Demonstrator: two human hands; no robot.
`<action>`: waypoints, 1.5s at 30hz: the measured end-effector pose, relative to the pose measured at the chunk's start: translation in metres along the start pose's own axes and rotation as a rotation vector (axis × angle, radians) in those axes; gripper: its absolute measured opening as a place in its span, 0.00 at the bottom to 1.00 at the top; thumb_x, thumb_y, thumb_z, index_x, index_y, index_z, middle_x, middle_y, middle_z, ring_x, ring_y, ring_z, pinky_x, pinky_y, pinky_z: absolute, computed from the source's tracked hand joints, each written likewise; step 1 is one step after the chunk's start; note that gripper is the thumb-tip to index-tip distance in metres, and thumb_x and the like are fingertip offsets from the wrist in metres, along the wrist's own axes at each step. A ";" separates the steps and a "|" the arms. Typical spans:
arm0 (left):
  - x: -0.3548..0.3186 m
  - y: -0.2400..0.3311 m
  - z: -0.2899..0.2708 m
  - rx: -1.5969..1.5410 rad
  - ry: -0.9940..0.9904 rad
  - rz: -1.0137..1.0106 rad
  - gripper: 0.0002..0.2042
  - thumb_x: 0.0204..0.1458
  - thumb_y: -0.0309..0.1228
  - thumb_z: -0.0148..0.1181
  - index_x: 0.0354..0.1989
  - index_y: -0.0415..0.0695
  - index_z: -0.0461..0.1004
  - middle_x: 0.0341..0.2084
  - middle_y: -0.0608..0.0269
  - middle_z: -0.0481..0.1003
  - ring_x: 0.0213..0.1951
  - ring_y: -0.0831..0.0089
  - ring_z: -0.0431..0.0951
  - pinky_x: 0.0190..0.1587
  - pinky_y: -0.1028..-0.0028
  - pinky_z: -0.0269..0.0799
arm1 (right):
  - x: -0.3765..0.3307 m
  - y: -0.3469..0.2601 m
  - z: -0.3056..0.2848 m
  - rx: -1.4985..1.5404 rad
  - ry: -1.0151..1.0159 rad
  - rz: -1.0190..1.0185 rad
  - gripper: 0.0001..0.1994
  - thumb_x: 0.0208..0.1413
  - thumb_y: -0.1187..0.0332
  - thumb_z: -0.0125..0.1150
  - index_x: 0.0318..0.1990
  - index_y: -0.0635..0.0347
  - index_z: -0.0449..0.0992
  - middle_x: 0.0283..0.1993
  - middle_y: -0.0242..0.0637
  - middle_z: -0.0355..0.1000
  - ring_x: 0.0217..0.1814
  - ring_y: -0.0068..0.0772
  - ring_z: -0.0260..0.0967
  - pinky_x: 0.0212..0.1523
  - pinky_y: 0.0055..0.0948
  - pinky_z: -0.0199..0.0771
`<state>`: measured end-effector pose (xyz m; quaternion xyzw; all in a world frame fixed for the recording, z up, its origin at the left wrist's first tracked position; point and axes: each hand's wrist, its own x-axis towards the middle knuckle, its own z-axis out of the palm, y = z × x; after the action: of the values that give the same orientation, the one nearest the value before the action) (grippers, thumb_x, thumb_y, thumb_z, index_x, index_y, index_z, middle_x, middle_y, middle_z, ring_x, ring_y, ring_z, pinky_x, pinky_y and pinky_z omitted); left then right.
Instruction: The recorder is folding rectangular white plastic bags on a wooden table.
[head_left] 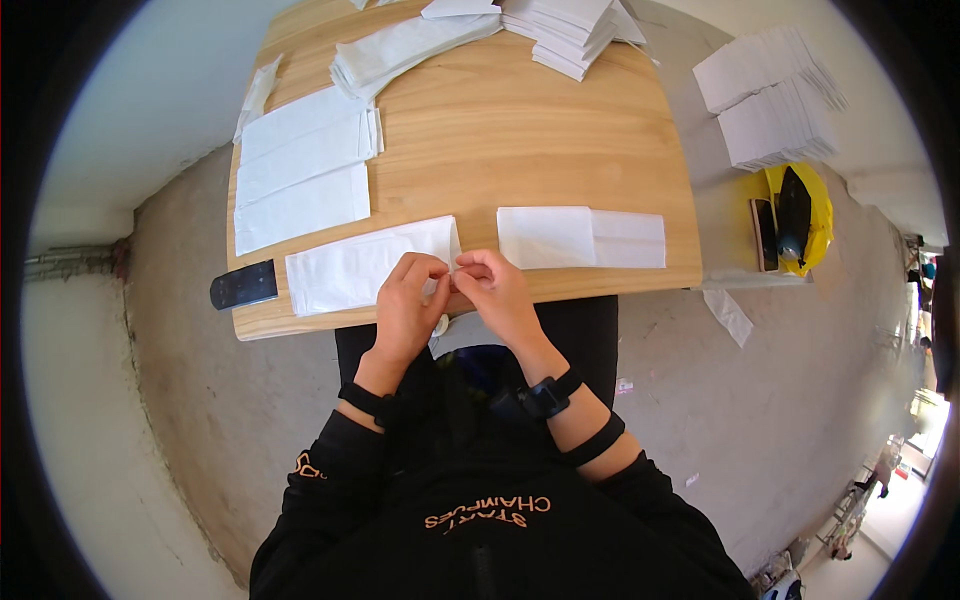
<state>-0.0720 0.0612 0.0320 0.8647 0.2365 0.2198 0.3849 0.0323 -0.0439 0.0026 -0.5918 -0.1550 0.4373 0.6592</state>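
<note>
- Reference: I take clock directions from the point where the two fingertip groups meet; 12 o'clock is the bench's far side.
- Left hand: thumb and fingers narrow, in a pinch at the near right corner of the white packet. I cannot tell from my view whether paper is clamped between them.
- Right hand: likewise narrow, fingertips meeting those of the left hand. I cannot tell what it grips.
- White packet: flat on the bench at 9 o'clock, along the near edge, its right end at the fingertips.
- White two-panel sheet: flat, between 2 and 3 o'clock, near the right hand.
- White sheets: overlapping rows at 10 o'clock.
- Black phone-like device: at 9 o'clock, just beyond the white packet.
- White bundle: near 12 o'clock, by the far edge.
- Folded white papers: piled at 1 o'clock.
- White stacks: off the bench, at 2 o'clock.
- Yellow bag: off the bench at 3 o'clock, dark items inside it.
</note>
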 end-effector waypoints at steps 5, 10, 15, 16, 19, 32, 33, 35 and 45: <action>-0.002 0.001 0.000 -0.030 0.085 -0.045 0.05 0.48 0.20 0.59 0.34 0.40 0.73 0.32 0.58 0.75 0.34 0.63 0.75 0.36 0.70 0.71 | -0.003 -0.008 -0.003 -0.106 0.067 -0.025 0.13 0.54 0.72 0.62 0.45 0.67 0.72 0.38 0.41 0.75 0.41 0.26 0.75 0.40 0.24 0.75; -0.002 0.005 0.000 -0.036 0.022 -0.080 0.05 0.48 0.19 0.60 0.33 0.39 0.73 0.32 0.59 0.75 0.33 0.65 0.75 0.35 0.70 0.70 | -0.008 -0.007 0.011 -0.017 0.014 -0.143 0.13 0.54 0.73 0.60 0.46 0.67 0.71 0.37 0.42 0.75 0.40 0.30 0.76 0.40 0.25 0.76; -0.002 0.007 0.001 -0.021 0.029 -0.026 0.07 0.46 0.18 0.61 0.33 0.39 0.73 0.30 0.57 0.74 0.30 0.66 0.74 0.33 0.72 0.69 | -0.009 -0.012 0.009 -0.246 0.131 -0.126 0.12 0.52 0.73 0.60 0.44 0.66 0.72 0.37 0.43 0.76 0.39 0.31 0.76 0.40 0.26 0.76; -0.002 0.006 0.001 -0.020 0.029 -0.027 0.07 0.46 0.18 0.61 0.33 0.39 0.73 0.30 0.57 0.74 0.30 0.66 0.74 0.33 0.72 0.69 | -0.009 -0.014 0.010 -0.333 0.153 -0.131 0.12 0.51 0.74 0.59 0.43 0.66 0.73 0.37 0.43 0.76 0.38 0.32 0.76 0.39 0.27 0.76; -0.003 0.003 -0.001 -0.026 0.067 -0.030 0.05 0.49 0.19 0.59 0.34 0.39 0.73 0.29 0.60 0.73 0.29 0.70 0.73 0.33 0.74 0.69 | -0.009 -0.015 0.010 -0.413 0.224 -0.161 0.11 0.50 0.74 0.59 0.42 0.65 0.74 0.36 0.42 0.76 0.35 0.32 0.76 0.37 0.28 0.75; -0.039 -0.048 -0.035 -0.601 0.340 -0.696 0.09 0.56 0.23 0.54 0.44 0.36 0.68 0.33 0.60 0.76 0.37 0.78 0.76 0.40 0.79 0.71 | -0.002 0.000 0.004 -0.363 0.234 -0.136 0.15 0.51 0.62 0.64 0.40 0.65 0.74 0.35 0.41 0.74 0.33 0.34 0.74 0.37 0.32 0.72; -0.039 -0.047 -0.034 -0.630 0.361 -0.691 0.09 0.56 0.23 0.54 0.44 0.36 0.69 0.33 0.62 0.76 0.36 0.79 0.75 0.40 0.79 0.70 | -0.002 -0.012 0.005 -0.456 0.226 -0.077 0.15 0.51 0.61 0.64 0.39 0.65 0.74 0.34 0.41 0.74 0.33 0.35 0.73 0.36 0.33 0.72; -0.044 -0.059 -0.039 -0.654 0.319 -0.689 0.08 0.56 0.23 0.53 0.44 0.36 0.71 0.34 0.63 0.76 0.36 0.80 0.75 0.41 0.79 0.70 | 0.000 -0.015 0.003 -0.549 0.221 -0.018 0.15 0.51 0.60 0.64 0.37 0.64 0.75 0.34 0.42 0.73 0.33 0.37 0.73 0.35 0.35 0.71; 0.006 -0.028 -0.039 -1.030 0.316 -0.586 0.14 0.57 0.24 0.48 0.51 0.37 0.71 0.45 0.60 0.75 0.48 0.72 0.74 0.54 0.70 0.68 | 0.006 -0.024 -0.061 -0.556 0.554 -0.348 0.10 0.52 0.66 0.63 0.37 0.63 0.77 0.30 0.44 0.70 0.33 0.41 0.70 0.36 0.35 0.69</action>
<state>-0.0959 0.1031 0.0349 0.4236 0.3821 0.3166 0.7579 0.0896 -0.0769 0.0073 -0.8071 -0.1818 0.0857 0.5551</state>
